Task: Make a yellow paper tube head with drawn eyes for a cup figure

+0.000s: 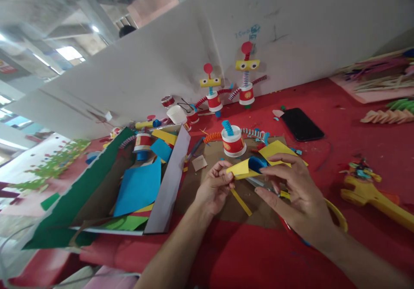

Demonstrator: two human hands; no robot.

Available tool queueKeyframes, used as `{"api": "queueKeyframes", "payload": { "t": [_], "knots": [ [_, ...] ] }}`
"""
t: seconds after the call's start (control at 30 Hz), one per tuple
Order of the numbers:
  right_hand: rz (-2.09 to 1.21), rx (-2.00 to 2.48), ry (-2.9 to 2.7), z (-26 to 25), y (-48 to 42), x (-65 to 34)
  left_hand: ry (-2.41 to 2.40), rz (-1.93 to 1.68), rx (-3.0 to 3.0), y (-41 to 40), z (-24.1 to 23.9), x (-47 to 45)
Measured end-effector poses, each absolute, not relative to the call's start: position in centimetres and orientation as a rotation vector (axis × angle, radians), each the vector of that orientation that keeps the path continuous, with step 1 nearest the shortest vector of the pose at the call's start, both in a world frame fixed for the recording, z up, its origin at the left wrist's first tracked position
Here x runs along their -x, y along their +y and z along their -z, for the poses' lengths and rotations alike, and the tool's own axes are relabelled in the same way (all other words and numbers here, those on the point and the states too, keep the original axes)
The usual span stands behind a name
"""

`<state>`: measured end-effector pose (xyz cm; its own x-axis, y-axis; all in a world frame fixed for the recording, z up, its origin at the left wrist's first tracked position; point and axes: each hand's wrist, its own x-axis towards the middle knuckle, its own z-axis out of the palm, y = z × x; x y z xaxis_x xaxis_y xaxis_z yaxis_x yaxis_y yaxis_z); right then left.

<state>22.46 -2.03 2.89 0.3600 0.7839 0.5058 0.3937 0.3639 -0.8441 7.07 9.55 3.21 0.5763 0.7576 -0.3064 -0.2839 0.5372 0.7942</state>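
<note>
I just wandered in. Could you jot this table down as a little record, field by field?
Left hand: pinching curled yellow-and-blue paper
Right hand: thumb and fingers parted at its blue end; contact unclear
Middle: headless cup figure, blue folded neck
By wall: two figures with eyes
Box: coloured paper, another cup figure
Right side: black phone, yellow tool

The rolled paper (239,168) is yellow and blue, the cup (233,144) red and white.

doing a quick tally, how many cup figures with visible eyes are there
2: the left figure and the right figure, side by side in front of the white partition. Others may be hidden or turned away.
</note>
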Motion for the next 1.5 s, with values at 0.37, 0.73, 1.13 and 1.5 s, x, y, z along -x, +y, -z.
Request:
{"api": "queueKeyframes", "payload": {
  "t": [0.37,0.73,1.13,1.5],
  "knots": [
    [-0.530,1.335,-1.094,-2.4,-0.9,-22.7,0.835,-0.510,-0.559,9.6,-3.8,-7.2],
    [-0.823,1.224,-1.008,-2.6,-1.0,-23.2,0.844,-0.490,-0.875,9.7,-4.0,-6.6],
    [-0.944,1.523,-1.231,-3.1,-1.7,-23.4,0.990,-0.586,-1.348,10.1,-3.7,-6.4],
    [-0.281,2.118,-1.769,-1.9,-9.2,-27.8,0.952,-0.325,-1.537,11.0,-4.5,-5.6]
  ]
}}
